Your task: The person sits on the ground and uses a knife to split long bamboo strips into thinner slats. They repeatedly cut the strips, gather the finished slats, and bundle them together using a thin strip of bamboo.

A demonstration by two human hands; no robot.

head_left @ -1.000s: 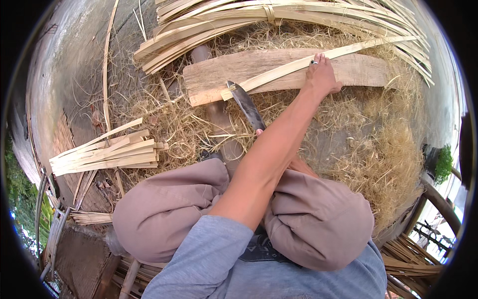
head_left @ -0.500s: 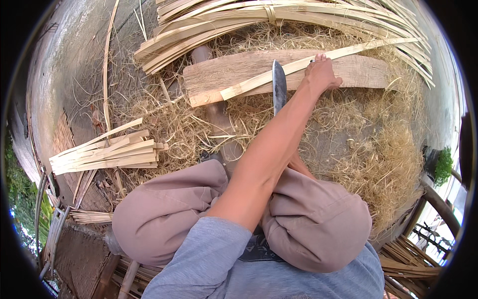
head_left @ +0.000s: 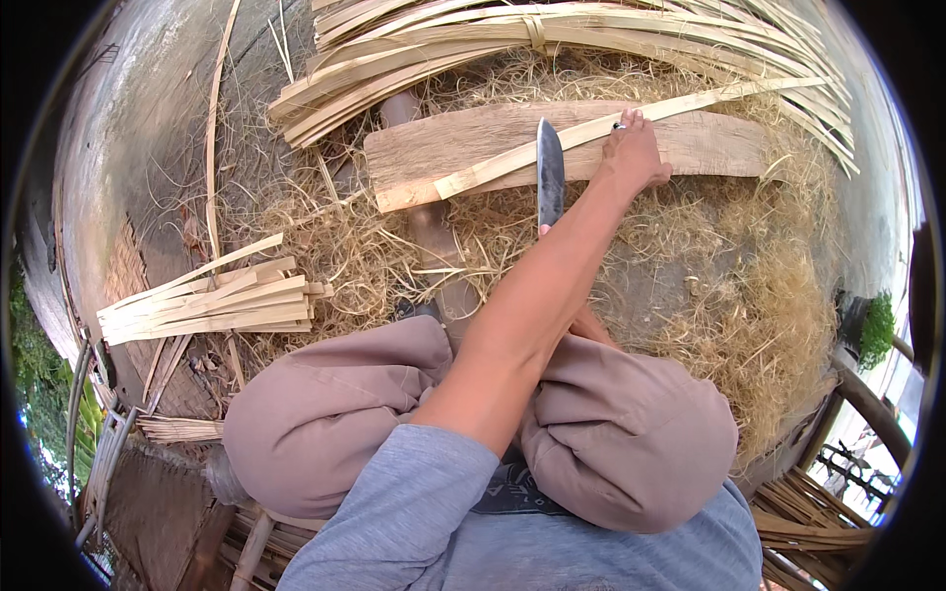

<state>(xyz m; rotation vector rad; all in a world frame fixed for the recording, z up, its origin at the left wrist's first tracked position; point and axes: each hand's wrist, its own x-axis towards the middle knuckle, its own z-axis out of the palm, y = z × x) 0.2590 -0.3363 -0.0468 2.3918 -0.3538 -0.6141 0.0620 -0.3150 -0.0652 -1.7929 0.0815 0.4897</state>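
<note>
My left arm stretches across to the right, and my left hand (head_left: 634, 153) bears on a long pale bamboo strip (head_left: 512, 169), fingers bent over it, a dark ring on one. The strip lies slantwise on a broad wooden board (head_left: 453, 138). A knife (head_left: 550, 172) stands with its broad dark blade pointing away from me, crossing the strip. Its handle is hidden under my left forearm. Most of my right hand (head_left: 544, 229) is hidden there too; only a fingertip shows at the blade's base, with part of the right forearm (head_left: 594, 328) below.
A large tied bundle of bamboo strips (head_left: 424, 59) lies beyond the board. A smaller stack of strips (head_left: 217, 305) lies at left. Curly shavings (head_left: 759, 295) cover much of the floor. A round pole (head_left: 434, 236) runs under the board. More strips (head_left: 808, 522) are at lower right.
The knife blade has shifted very slightly left, and a fingertip now shows at its base. My left hand has moved a touch left; the strip and board stay nearly the same.
</note>
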